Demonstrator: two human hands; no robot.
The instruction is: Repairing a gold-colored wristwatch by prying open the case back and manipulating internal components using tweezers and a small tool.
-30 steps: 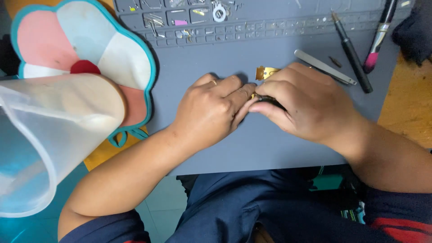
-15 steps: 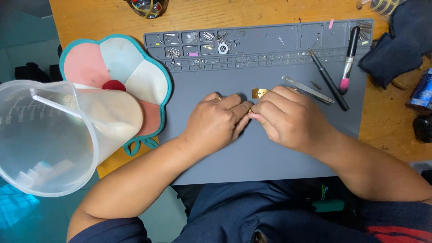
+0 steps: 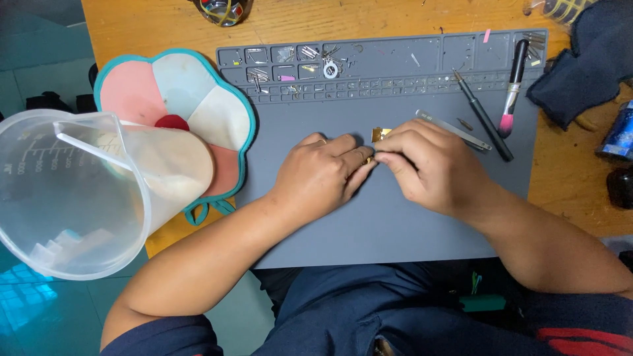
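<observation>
- At the middle of the grey mat (image 3: 395,217) on the worktop: left hand (image 3: 320,175) and right hand (image 3: 428,165) meet fingertip to fingertip.
- Small gold part (image 3: 380,134) sits just beyond the touching fingers, nearer the right hand.
- Fingers of both hands pinched shut; what exactly they grip is hidden, cannot tell.

Possibly a blue labelled can (image 3: 620,135) at right edge.

The scene is evenly and brightly lit, apparently from overhead. Only short, soft shadows are cast under the hands on the grey mat (image 3: 409,217). Mild glare is seen on the clear jug (image 3: 72,198) past the table's left edge, which looms large and slightly soft. The mat's far-edge compartments are rendered sharply. Little blur is noted; straight edges are barely bowed.
</observation>
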